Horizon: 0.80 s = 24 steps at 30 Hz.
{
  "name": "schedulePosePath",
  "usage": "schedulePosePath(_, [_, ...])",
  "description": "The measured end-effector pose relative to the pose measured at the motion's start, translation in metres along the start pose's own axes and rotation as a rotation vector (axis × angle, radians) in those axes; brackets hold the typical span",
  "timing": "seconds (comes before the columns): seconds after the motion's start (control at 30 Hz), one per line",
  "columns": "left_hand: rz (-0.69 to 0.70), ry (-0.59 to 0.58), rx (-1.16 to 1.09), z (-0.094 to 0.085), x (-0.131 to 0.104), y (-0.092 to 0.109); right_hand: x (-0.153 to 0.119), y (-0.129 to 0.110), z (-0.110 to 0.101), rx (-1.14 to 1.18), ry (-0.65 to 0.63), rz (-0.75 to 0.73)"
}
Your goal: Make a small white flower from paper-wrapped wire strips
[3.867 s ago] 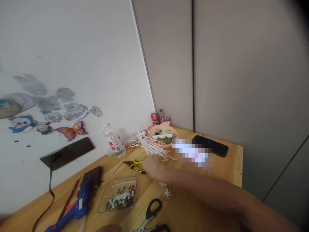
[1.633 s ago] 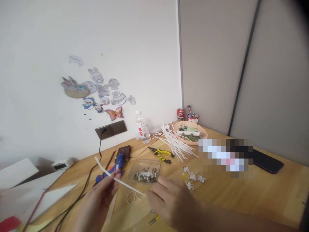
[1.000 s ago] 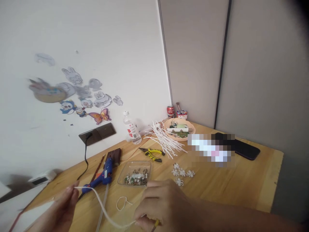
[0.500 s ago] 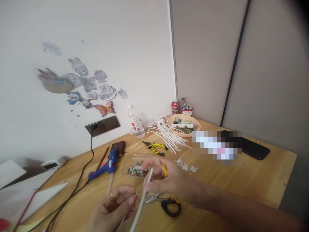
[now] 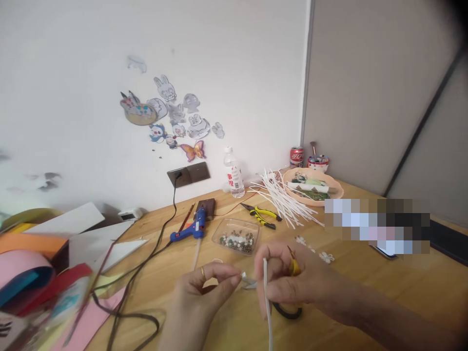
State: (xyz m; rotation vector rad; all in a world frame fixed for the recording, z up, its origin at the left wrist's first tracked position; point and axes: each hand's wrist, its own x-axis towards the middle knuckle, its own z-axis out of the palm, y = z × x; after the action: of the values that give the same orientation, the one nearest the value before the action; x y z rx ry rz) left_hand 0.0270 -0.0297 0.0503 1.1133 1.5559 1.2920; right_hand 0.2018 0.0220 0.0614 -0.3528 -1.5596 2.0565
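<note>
My left hand (image 5: 214, 290) pinches a small white piece (image 5: 243, 275) between thumb and forefinger; its kind is too small to make out. In my right hand (image 5: 298, 275), a thin white strip (image 5: 268, 312) is held between thumb and fingers and hangs down past the frame's lower edge. A yellow piece (image 5: 294, 266) with a dark point shows at the right fingers, mostly hidden. Scissors with a black handle (image 5: 288, 312) lie on the table, partly behind the right hand. Just beyond the hands is a clear tray (image 5: 217, 243) of green, white and brown beads.
A blue glue gun (image 5: 190, 233) with its cord lies left of the tray. Yellow-black pliers (image 5: 261, 214), a bundle of white strips (image 5: 283, 195), a bottle (image 5: 234, 175) and a peach plate (image 5: 340, 187) stand behind. White flower shapes (image 5: 326, 257) lie right; coloured paper (image 5: 29, 243) is piled left.
The view has swung left, so the paper pile shows more. My hands sit farther apart, the left one still pinching the small white piece, the right one still holding the strip.
</note>
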Motion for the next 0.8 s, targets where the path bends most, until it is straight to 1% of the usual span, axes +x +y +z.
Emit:
schedulePosePath(0.07, [0.011,-0.002,0.041,-0.003,-0.001,0.001,0.001,0.001,0.002,-0.017,-0.02,0.034])
schedulePosePath(0.17, [0.123,-0.041,0.159,-0.006,-0.002,0.001,0.001,0.003,0.005,-0.085,0.008,0.078])
schedulePosePath(0.23, [0.188,-0.064,0.211,-0.006,-0.002,0.001,0.001,0.004,0.006,-0.136,0.026,0.077])
schedulePosePath(0.33, [0.209,0.007,0.176,-0.003,-0.005,0.001,0.001,0.004,0.008,-0.223,0.024,0.068])
schedulePosePath(0.4, [0.197,0.063,0.136,-0.001,-0.009,0.002,0.001,0.005,0.01,-0.314,0.013,0.059])
schedulePosePath(0.43, [0.177,0.066,0.117,0.0,-0.011,0.004,0.001,0.005,0.011,-0.365,0.012,0.044])
schedulePosePath(0.5, [0.124,0.014,0.069,0.0,-0.014,0.008,0.001,0.009,0.014,-0.465,0.019,-0.003])
schedulePosePath(0.57, [0.089,-0.038,0.021,-0.001,-0.017,0.012,0.0,0.013,0.016,-0.568,0.055,-0.053])
schedulePosePath(0.63, [0.1,-0.057,-0.024,-0.001,-0.02,0.014,-0.002,0.018,0.018,-0.662,0.103,-0.101])
schedulePosePath(0.8, [0.209,-0.012,-0.097,0.002,-0.026,0.014,-0.003,0.025,0.019,-0.788,0.187,-0.266])
